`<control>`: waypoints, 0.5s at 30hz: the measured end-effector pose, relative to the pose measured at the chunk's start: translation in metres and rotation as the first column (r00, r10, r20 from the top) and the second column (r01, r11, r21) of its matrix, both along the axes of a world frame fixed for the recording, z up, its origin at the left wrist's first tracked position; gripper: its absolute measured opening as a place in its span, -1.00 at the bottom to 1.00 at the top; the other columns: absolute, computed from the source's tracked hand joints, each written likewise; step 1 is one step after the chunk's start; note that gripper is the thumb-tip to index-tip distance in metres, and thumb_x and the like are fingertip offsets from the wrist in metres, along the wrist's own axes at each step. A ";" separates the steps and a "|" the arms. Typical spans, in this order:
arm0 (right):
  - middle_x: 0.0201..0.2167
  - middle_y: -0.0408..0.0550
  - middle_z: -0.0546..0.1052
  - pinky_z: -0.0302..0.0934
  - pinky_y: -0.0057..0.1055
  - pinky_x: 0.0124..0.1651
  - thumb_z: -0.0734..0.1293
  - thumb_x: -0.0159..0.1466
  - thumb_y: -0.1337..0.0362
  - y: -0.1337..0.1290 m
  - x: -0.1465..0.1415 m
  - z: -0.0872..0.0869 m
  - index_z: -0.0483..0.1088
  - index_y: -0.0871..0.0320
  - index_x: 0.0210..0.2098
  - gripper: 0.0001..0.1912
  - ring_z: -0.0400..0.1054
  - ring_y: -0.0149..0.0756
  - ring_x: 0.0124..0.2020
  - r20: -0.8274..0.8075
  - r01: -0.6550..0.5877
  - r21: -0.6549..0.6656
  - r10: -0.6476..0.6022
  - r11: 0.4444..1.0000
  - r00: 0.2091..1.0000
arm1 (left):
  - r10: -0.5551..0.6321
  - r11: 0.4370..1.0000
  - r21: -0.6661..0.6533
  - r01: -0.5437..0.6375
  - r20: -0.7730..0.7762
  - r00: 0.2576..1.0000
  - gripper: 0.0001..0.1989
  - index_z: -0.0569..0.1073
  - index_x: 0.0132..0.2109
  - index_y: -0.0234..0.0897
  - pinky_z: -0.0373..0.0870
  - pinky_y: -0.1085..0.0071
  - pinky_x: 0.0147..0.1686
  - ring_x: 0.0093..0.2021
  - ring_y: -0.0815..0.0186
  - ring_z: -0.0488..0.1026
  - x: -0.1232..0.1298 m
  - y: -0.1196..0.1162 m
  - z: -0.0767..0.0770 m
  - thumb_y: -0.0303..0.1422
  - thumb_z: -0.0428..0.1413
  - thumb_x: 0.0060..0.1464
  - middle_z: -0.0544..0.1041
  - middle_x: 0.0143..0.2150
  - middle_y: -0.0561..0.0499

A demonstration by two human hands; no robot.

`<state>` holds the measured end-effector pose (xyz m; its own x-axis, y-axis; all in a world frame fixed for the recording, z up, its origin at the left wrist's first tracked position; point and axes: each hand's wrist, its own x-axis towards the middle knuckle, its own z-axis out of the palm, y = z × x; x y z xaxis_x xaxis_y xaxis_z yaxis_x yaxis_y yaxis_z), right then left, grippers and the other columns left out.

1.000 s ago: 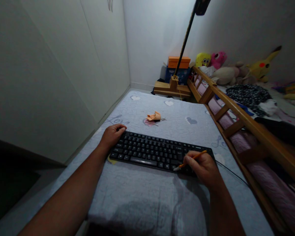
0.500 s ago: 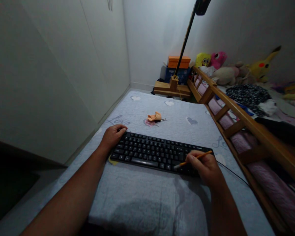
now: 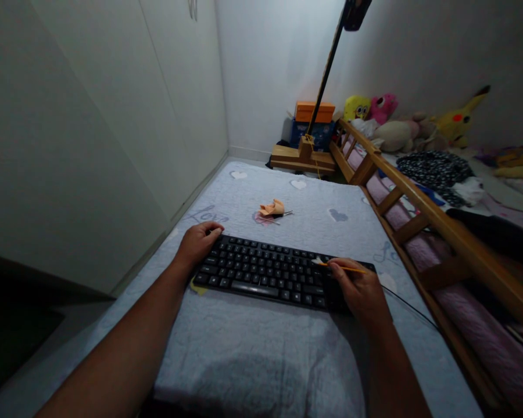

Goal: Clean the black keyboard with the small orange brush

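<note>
A black keyboard (image 3: 257,270) lies flat on a light blue quilted cover, slightly slanted. Its far left corner is in the grip of my left hand (image 3: 197,242), thumb along the edge, most fingers hidden. Between the thumb and fingers of my right hand (image 3: 361,289) is a thin paintbrush (image 3: 347,267) with an orange-yellow handle. The white bristles are over the keys near the far right part of the keyboard, and the hand covers much of the number pad. Beyond the keyboard sits a crumpled orange cloth (image 3: 272,207), with thin metal-looking sticks beside and under it.
A wooden bed rail (image 3: 418,217) runs along the right side, with plush toys and clothes behind it. White cabinet doors (image 3: 113,116) stand at left. A lamp pole (image 3: 326,75) on a wooden base rises at the back. The keyboard cable (image 3: 412,307) trails right.
My right hand has swung the paintbrush from the near keys to the far right keys, so the bristles moved away from me. The left hand stays on the keyboard corner.
</note>
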<state>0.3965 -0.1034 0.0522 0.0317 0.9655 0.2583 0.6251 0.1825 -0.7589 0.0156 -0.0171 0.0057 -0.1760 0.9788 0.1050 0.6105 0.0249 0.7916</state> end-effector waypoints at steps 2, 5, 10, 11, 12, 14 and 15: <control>-0.29 0.04 0.66 0.34 -0.26 -0.11 0.30 0.31 0.03 -0.001 0.001 0.002 0.59 0.14 -0.30 -0.66 0.54 -0.09 -0.22 0.006 0.000 -0.025 0.000 1.000 1.000 | -0.002 1.000 -0.002 0.002 -0.002 1.000 -0.62 0.61 -0.25 -0.24 0.42 0.25 -0.10 -0.17 0.08 0.57 0.000 0.000 0.000 -0.08 0.07 -0.02 0.67 -0.23 -0.07; -0.42 -0.01 0.63 0.32 -0.30 -0.20 0.28 0.32 0.03 -0.003 0.002 0.007 0.58 0.15 -0.35 -0.64 0.51 -0.14 -0.35 0.034 -0.016 -0.053 0.018 0.998 0.999 | 0.001 1.000 -0.005 -0.001 -0.008 1.000 -0.62 0.61 -0.24 -0.24 0.42 0.26 -0.10 -0.16 0.09 0.56 0.000 0.001 -0.001 -0.08 0.07 -0.02 0.67 -0.23 -0.06; -0.58 -0.09 0.53 0.25 -0.37 -0.36 0.26 0.31 0.03 -0.006 0.002 0.013 0.48 0.14 -0.52 -0.60 0.42 -0.24 -0.50 0.005 -0.054 -0.079 0.054 0.995 0.999 | -0.004 1.000 0.000 0.004 -0.004 1.000 -0.60 0.61 -0.24 -0.26 0.41 0.25 -0.08 -0.16 0.08 0.56 -0.001 0.001 -0.002 -0.06 0.07 -0.02 0.66 -0.23 -0.07; -0.58 -0.10 0.52 0.24 -0.38 -0.38 0.26 0.31 0.03 -0.007 0.003 0.013 0.46 0.14 -0.53 -0.60 0.41 -0.25 -0.50 -0.008 -0.051 -0.074 0.050 0.996 0.999 | -0.006 1.000 0.000 0.006 -0.004 1.000 -0.60 0.61 -0.25 -0.26 0.40 0.25 -0.08 -0.16 0.08 0.56 -0.002 0.001 -0.002 -0.05 0.07 -0.02 0.66 -0.23 -0.08; -0.59 -0.11 0.51 0.23 -0.39 -0.39 0.26 0.30 0.03 -0.007 0.003 0.013 0.46 0.13 -0.53 -0.60 0.41 -0.25 -0.50 -0.018 -0.044 -0.065 0.043 0.997 0.999 | -0.006 1.000 0.000 0.006 -0.003 1.000 -0.59 0.61 -0.25 -0.26 0.40 0.24 -0.08 -0.16 0.08 0.56 -0.001 0.001 -0.002 -0.05 0.07 -0.02 0.66 -0.23 -0.08; -0.57 -0.10 0.52 0.23 -0.39 -0.40 0.26 0.31 0.03 -0.007 0.003 0.011 0.49 0.13 -0.49 -0.61 0.42 -0.24 -0.49 -0.029 -0.021 -0.039 0.020 0.999 0.999 | -0.004 1.000 -0.001 0.004 0.005 1.000 -0.60 0.60 -0.26 -0.26 0.41 0.24 -0.08 -0.17 0.08 0.56 -0.001 0.001 -0.002 -0.05 0.07 -0.03 0.66 -0.23 -0.08; -0.54 -0.09 0.54 0.24 -0.39 -0.38 0.27 0.31 0.03 -0.007 0.002 0.010 0.51 0.14 -0.46 -0.63 0.44 -0.23 -0.47 -0.035 -0.007 -0.022 0.006 1.000 0.999 | -0.002 1.000 -0.002 0.002 0.010 1.000 -0.60 0.60 -0.26 -0.25 0.41 0.25 -0.09 -0.17 0.08 0.56 -0.001 0.001 -0.001 -0.05 0.07 -0.04 0.66 -0.23 -0.07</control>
<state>0.3988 -0.1101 0.0624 0.0340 0.9712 0.2357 0.5968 0.1694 -0.7843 0.0149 -0.0156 0.0046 -0.1752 0.9793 0.1013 0.6029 0.0254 0.7974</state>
